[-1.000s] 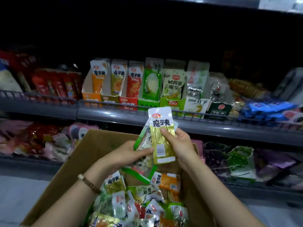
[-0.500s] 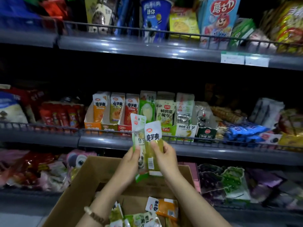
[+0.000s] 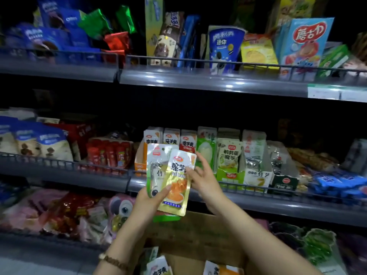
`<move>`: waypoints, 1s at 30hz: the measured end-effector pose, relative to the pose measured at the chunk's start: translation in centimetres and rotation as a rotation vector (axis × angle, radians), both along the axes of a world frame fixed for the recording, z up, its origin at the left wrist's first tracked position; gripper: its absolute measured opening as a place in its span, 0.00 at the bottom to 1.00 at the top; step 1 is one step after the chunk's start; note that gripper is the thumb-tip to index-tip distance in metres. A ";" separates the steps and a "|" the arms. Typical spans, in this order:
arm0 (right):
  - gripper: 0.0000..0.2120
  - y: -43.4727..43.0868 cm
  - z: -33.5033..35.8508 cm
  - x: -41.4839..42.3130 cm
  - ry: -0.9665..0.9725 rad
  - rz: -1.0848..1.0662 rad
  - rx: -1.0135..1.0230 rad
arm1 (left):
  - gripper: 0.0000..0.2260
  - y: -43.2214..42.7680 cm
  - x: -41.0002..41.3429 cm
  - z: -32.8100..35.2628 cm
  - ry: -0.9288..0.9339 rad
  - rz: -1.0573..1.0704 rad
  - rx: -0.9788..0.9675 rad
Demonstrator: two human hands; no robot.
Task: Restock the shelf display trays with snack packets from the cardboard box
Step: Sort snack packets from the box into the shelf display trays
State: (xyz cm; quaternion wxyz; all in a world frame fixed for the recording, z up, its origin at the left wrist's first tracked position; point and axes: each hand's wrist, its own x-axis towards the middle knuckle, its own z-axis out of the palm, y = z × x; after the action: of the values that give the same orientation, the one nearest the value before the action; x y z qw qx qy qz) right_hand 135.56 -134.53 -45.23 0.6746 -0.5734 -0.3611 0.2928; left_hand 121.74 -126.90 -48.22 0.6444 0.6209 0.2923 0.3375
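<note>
The left hand (image 3: 153, 197) grips two snack packets from below, with its thumb across the front. One is a yellow packet (image 3: 176, 187) and the other is a white packet (image 3: 156, 165) behind it. The right hand (image 3: 202, 177) pinches the yellow packet's side. Both packets are just in front of the display trays (image 3: 230, 175), not in one yet. More packets lie in the cardboard box (image 3: 198, 235) below the trays, so I think lots is left to do. A wire rail (image 3: 258, 188) runs along the front of the trays, so packets must go over it. Above the trays there is dark open room under the upper shelf (image 3: 198, 80).
</note>
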 end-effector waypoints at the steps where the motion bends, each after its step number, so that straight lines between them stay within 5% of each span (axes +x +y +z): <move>1: 0.27 0.4 0.3 0.2 -0.042 0.031 0.004 | 0.06 0.7 -0.5 0.2 0.018 -0.014 0.020; 10: 0.21 5.5 1.3 2.4 -0.097 0.215 -0.250 | 0.08 8.1 -2.2 0.1 0.076 0.105 0.018; 14: 0.19 8.2 3.2 5.2 -0.221 0.027 -0.151 | 0.04 11.6 -1.7 0.1 0.087 0.194 0.086; 18: 0.18 13.0 5.1 10.3 -0.444 -0.302 -0.061 | 0.08 15.2 -0.5 0.5 0.130 0.196 0.137; 21: 0.18 16.4 5.5 13.1 -0.582 -0.431 -0.178 | 0.12 16.8 1.0 0.4 0.161 0.146 0.135; 30: 0.20 21.1 2.1 13.1 -1.265 -0.239 -0.403 | 0.06 17.9 3.9 -0.2 0.129 0.061 0.143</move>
State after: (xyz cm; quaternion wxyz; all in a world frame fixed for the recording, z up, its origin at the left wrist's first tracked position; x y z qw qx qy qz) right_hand 148.68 -113.46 -43.15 0.2410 -0.7851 -0.5590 -0.1146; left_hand 125.67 -108.99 -48.43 0.5676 0.6765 0.3271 0.3364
